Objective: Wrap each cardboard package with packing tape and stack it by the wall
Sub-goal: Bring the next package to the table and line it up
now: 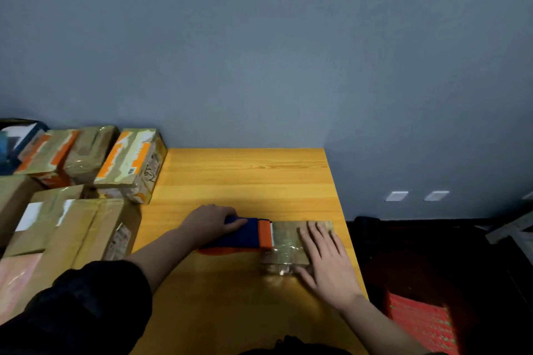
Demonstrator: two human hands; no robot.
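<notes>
Grey-blue wall (259, 52) backs a yellow wooden table (245, 176). At lower centre the left hand (209, 222) grips a blue-and-orange tape dispenser (248, 235) touching a small cardboard package (288, 242); the right hand (326, 262) lies flat, fingers spread, on it. Taped boxes (129, 164) crowd the left edge.

You're in a plain room used as a packing corner: bare grey-blue wall (259, 52), wooden table (245, 176) at centre frame, taped cardboard parcels (86, 181) piled at left, two wall sockets (416, 196) low at right, dark floor (432, 253) beneath.
</notes>
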